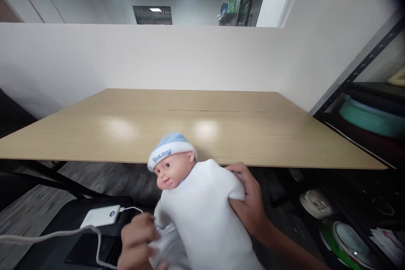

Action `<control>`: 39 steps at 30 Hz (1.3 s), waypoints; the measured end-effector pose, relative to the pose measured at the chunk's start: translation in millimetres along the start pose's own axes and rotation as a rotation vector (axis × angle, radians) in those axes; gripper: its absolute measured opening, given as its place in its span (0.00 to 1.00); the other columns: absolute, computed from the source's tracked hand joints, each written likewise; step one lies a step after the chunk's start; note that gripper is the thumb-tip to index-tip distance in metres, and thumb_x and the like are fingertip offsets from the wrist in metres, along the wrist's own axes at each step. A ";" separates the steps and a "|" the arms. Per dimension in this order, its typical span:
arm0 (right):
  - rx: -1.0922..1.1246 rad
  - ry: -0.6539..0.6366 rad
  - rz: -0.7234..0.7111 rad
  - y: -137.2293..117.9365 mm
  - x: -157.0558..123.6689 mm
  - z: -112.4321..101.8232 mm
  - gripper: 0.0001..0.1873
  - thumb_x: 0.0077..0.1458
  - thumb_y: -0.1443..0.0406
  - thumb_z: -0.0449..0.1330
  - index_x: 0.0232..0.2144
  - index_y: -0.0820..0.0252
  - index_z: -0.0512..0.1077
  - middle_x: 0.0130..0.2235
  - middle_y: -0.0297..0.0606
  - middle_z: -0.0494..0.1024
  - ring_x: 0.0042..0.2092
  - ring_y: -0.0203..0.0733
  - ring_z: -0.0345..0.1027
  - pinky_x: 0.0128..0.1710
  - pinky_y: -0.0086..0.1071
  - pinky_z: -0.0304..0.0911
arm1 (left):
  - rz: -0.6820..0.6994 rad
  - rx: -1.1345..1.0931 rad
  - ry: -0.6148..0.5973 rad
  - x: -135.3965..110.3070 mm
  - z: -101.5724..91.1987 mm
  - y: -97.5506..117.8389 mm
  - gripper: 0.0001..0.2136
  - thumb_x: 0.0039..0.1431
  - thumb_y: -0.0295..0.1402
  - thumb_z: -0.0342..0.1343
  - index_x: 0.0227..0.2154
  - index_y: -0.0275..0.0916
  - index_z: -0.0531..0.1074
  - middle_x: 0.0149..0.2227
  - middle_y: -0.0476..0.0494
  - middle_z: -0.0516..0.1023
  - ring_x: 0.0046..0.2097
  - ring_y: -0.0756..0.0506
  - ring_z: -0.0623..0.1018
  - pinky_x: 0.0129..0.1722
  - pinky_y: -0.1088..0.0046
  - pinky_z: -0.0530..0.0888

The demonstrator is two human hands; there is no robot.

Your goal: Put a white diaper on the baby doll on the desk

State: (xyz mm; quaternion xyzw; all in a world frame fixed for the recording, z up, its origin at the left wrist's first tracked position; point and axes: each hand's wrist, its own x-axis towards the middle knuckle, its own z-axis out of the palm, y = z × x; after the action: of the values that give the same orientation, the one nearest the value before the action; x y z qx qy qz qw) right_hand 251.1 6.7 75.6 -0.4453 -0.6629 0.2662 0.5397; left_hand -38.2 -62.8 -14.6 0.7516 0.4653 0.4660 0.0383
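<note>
A baby doll [202, 211] in a white short-sleeved top leans back at the near edge of the table. Its blue and white knit cap [172, 149] has "Baby" written on the band, and its head is turned to the left. My right hand [251, 202] grips the doll by the sleeve and arm on the right side. Low on the other side, my left hand [139, 240] is curled closed beside the doll's other sleeve and some grey cloth [171, 242]. Motion blurs that hand, and what its fingers hold is hidden.
A wooden table [95, 135] stretches ahead to a white partition [190, 57]. At lower left, a white power bank [100, 216] with a cable [47, 236] lies on a black chair [76, 202]. Dark shelves on the right hold a teal basin [373, 118] and several dishes.
</note>
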 end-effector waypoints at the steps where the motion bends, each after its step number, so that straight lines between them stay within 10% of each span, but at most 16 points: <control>1: 0.033 0.083 0.035 -3.5 0.3 -2.3 0.25 0.42 0.70 0.56 0.46 0.53 0.71 0.42 0.35 0.76 0.43 0.46 0.71 0.43 0.35 0.67 | -0.014 0.001 0.116 12.0 -3.8 -5.9 0.23 0.56 0.42 0.62 0.53 0.56 0.63 0.43 0.42 0.73 0.44 0.34 0.76 0.39 0.50 0.79; 9: 0.166 0.313 0.242 10.3 51.9 8.0 0.14 0.54 0.60 0.58 0.44 0.55 0.69 0.39 0.35 0.77 0.41 0.44 0.71 0.38 0.33 0.68 | -0.249 -0.149 -0.172 140.0 10.9 -36.7 0.26 0.60 0.44 0.61 0.56 0.43 0.59 0.54 0.37 0.74 0.53 0.37 0.79 0.51 0.57 0.77; 16: -0.445 0.072 0.024 62.2 104.4 -39.4 0.17 0.52 0.59 0.66 0.44 0.55 0.76 0.44 0.38 0.80 0.43 0.48 0.74 0.42 0.37 0.67 | -0.239 -0.110 -0.427 212.4 22.7 -69.0 0.22 0.62 0.44 0.57 0.55 0.41 0.63 0.55 0.41 0.76 0.53 0.38 0.78 0.52 0.62 0.73; 39: -0.652 -0.265 0.147 168.3 127.5 -86.9 0.20 0.67 0.51 0.59 0.55 0.50 0.71 0.53 0.42 0.79 0.51 0.54 0.73 0.49 0.44 0.70 | 0.102 0.264 -0.517 243.7 30.2 -194.9 0.24 0.65 0.49 0.61 0.58 0.45 0.69 0.51 0.42 0.80 0.50 0.38 0.79 0.48 0.65 0.74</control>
State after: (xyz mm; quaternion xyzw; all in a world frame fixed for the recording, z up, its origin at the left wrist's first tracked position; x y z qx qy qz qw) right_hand 382.3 185.2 20.3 -0.6023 -0.7434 0.1339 0.2581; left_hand -113.0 237.7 34.6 0.8663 0.4584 0.1958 0.0343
